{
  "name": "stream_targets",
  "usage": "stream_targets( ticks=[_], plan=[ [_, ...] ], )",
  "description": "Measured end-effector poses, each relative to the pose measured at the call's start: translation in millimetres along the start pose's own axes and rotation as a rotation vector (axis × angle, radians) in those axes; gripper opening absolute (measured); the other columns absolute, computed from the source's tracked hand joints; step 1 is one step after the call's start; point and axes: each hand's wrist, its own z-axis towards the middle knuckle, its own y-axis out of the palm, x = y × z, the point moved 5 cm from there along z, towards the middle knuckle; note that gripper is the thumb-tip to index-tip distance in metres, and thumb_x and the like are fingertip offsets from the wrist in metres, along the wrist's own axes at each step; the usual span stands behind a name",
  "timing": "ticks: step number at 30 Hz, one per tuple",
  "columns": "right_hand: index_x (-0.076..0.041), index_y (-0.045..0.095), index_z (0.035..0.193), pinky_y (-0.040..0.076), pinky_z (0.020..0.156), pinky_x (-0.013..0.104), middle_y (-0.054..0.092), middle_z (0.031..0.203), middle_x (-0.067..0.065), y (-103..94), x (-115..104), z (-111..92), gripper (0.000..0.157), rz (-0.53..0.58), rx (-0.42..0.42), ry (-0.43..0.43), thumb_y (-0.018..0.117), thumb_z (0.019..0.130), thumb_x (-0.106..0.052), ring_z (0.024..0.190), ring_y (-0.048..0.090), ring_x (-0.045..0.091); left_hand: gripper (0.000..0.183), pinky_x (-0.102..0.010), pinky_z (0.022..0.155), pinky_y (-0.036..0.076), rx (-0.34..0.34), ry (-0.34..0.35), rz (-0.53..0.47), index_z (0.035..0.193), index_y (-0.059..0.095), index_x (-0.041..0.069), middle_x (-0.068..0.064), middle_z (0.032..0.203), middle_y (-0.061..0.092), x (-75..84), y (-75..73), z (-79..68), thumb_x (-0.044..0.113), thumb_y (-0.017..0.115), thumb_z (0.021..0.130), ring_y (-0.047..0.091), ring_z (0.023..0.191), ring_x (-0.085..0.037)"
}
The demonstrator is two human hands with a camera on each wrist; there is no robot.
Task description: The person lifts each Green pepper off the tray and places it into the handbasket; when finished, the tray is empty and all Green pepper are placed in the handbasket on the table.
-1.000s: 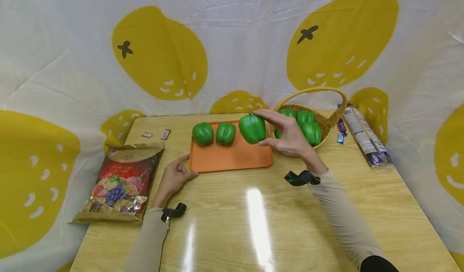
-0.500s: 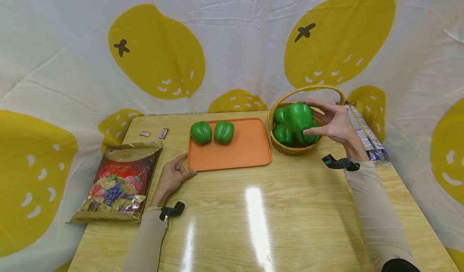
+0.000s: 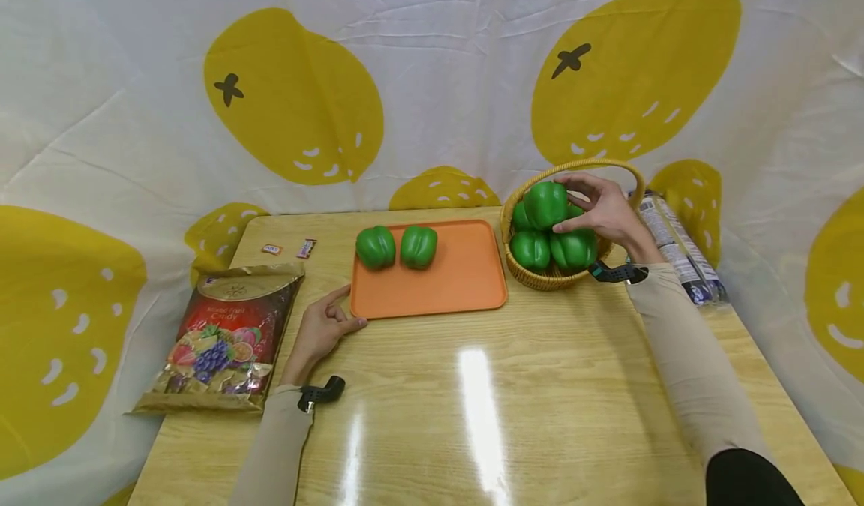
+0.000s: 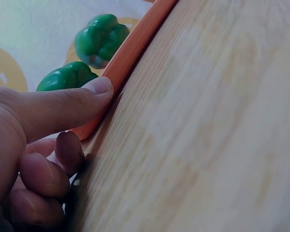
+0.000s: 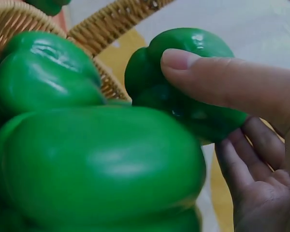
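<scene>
My right hand (image 3: 604, 210) grips a green bell pepper (image 3: 545, 206) between thumb and fingers, above others in a wicker basket (image 3: 543, 282). In the right wrist view, the thumb lies across the held bell pepper (image 5: 147, 72); a large bell pepper (image 5: 101, 164) fills the foreground. My left hand (image 3: 320, 335) holds the near left corner of an orange tray (image 3: 466, 270). The left wrist view has the thumb pressed to the tray's rim (image 4: 118, 67), the other fingers curled below. Two bell peppers, one left (image 3: 375, 247) and one right (image 3: 418, 247), sit on the tray.
The basket's handle (image 3: 587, 163) arches over its peppers. A candy bag (image 3: 223, 341) lies on the left of the table, with two small wrapped candies (image 3: 306, 248) behind it. A long plastic package (image 3: 682, 247) lies right of the basket. A lemon-print cloth (image 3: 445, 101) hangs behind.
My right hand has carried the bell pepper from above the tray to the basket on the right, then slightly back left among the peppers there. The left hand stays at the tray's corner.
</scene>
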Motion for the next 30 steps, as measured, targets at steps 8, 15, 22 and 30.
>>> stream_targets(
  ticks=[8, 15, 22, 30],
  plan=[
    [-0.004, 0.052, 0.137, 0.038, 0.110, 0.034, 0.051, 0.141, 0.009, 0.3, 13, 5, 0.080, -0.043, -0.030, 0.051, 0.088, 0.067, 0.007, 0.133, 0.048, 0.018, 0.084, -0.031, 0.070, 0.047, -0.007, 0.010, 0.002, 0.148, 0.048, 0.018, -0.009, 0.067, 0.062, -0.6, 1.9, -0.3, 0.036, 0.087, 0.075, 0.053, 0.054, -0.018],
    [-0.004, 0.048, 0.140, 0.038, 0.109, 0.028, 0.048, 0.142, 0.012, 7.3, 10, 8, 0.082, -0.080, -0.078, 0.044, 0.087, 0.068, 0.007, 0.131, 0.046, 0.017, 0.084, -0.031, 0.065, 0.046, 0.007, 0.010, 0.006, 0.147, 0.048, 0.018, -0.008, 0.066, 0.062, -0.8, -0.6, -0.3, 0.036, 0.087, 0.075, 0.051, 0.053, -0.017],
    [-0.007, 0.048, 0.141, 0.032, 0.113, 0.045, 0.047, 0.142, 0.009, 13.2, 8, 10, 0.085, -0.148, -0.074, 0.009, 0.089, 0.067, 0.003, 0.131, 0.046, 0.021, 0.084, -0.030, 0.063, 0.046, 0.005, 0.009, 0.000, 0.147, 0.048, 0.017, -0.008, 0.066, 0.061, -0.5, -0.4, -1.3, 0.035, 0.087, 0.075, 0.051, 0.053, -0.016],
    [-0.007, 0.036, 0.150, 0.024, 0.115, 0.054, 0.037, 0.153, 0.014, 16.8, -9, 0, 0.098, -0.205, -0.098, 0.004, 0.089, 0.069, 0.000, 0.143, 0.032, 0.034, 0.083, -0.030, 0.064, 0.046, 0.010, 0.017, -0.003, 0.147, 0.049, 0.016, -0.007, 0.065, 0.061, 1.7, 0.0, -2.3, 0.034, 0.087, 0.075, 0.050, 0.053, -0.016]
  ],
)
